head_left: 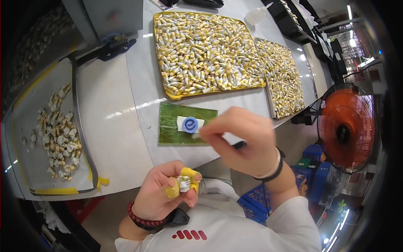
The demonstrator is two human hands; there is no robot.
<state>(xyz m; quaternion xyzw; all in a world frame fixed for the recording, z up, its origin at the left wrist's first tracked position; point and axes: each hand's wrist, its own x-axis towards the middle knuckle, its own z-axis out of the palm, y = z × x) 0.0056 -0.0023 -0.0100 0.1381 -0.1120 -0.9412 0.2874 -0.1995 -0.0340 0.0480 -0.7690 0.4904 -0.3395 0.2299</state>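
Note:
My left hand (161,193) is closed around a small white piece (184,183) at the lower middle, close to my body. Yellow covers wrap the fingertips that pinch it. My right hand (245,140) is raised over the right edge of a green plate (168,126), its fingers pinched together. A slim tool, smeared by motion, seems to be in that grip; a dark end (239,145) shows under the palm, and the rest is mostly hidden. On the green plate lies a white slip (181,121) with a round blue mark.
A large yellow-edged tray (168,93) packed with small white-and-yellow pieces sits beyond the plate, with a second full tray (271,108) to its right. Similar loose pieces fill part of a left tray (90,161). An orange fan (344,133) stands right of the table.

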